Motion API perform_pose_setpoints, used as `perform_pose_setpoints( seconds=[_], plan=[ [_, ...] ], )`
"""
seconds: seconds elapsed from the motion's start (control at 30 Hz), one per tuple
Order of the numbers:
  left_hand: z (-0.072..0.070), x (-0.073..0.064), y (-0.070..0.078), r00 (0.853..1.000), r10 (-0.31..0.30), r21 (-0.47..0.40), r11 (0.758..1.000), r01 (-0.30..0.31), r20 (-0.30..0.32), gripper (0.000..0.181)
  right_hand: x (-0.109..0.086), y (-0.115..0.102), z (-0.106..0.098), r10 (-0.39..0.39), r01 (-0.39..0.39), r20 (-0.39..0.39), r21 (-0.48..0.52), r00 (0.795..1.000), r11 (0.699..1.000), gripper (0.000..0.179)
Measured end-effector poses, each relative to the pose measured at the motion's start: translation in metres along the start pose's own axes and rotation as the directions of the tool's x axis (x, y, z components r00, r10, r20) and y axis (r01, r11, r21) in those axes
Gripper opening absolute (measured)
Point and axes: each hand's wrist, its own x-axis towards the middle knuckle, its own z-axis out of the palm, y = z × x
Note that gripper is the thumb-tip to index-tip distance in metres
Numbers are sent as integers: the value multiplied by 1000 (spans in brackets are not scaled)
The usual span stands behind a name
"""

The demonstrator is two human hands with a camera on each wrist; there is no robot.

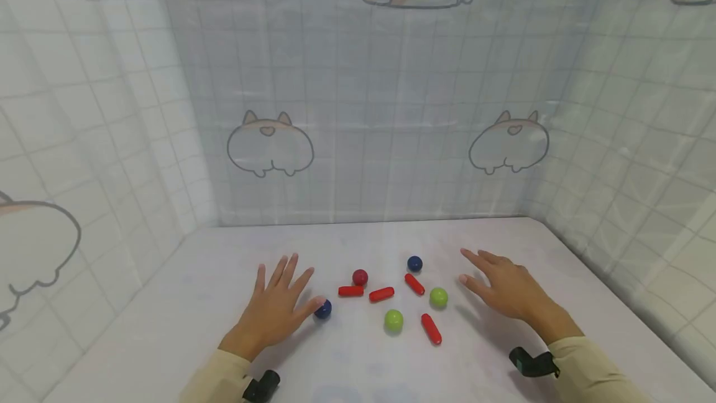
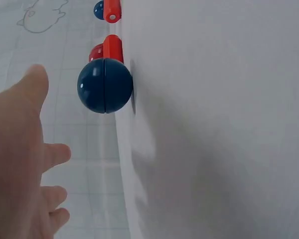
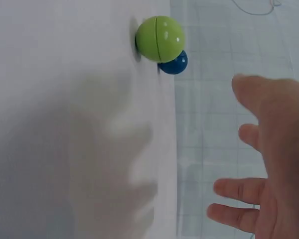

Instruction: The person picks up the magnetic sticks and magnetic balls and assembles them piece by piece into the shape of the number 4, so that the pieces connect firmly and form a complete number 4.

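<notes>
The left hand [image 1: 272, 321], partly screening a blue ball [image 1: 324, 311], and the right hand [image 1: 506, 288] spread wide, empty; red rods [image 1: 381, 294], a red ball [image 1: 360, 277] and green balls [image 1: 394, 320] lie between.

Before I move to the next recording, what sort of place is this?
Likely an improvised tabletop booth: grid-patterned sheeting printed with cartoon animals screens the left, back and right of a white tabletop, where coloured balls and red rods lie.
</notes>
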Motion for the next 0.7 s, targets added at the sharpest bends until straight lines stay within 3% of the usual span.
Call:
perform_pose_setpoints(
  seconds=[0.33, 0.53, 0.7],
  plan=[
    [-8, 5, 10, 1000, -8, -6, 1000, 8, -4, 54, 7, -13, 0, 55, -69, 83, 172, 995, 983, 53],
    [-6, 10, 22, 998, 6, -8, 1000, -6, -58, 41, 5, -21, 6, 69, -103, 97, 408, 993, 907, 38],
    [-3, 16, 33, 989, 68, -31, 997, -72, -128, 28, 1, -27, 15, 118, -159, 115, 478, 986, 864, 30]
  ],
)
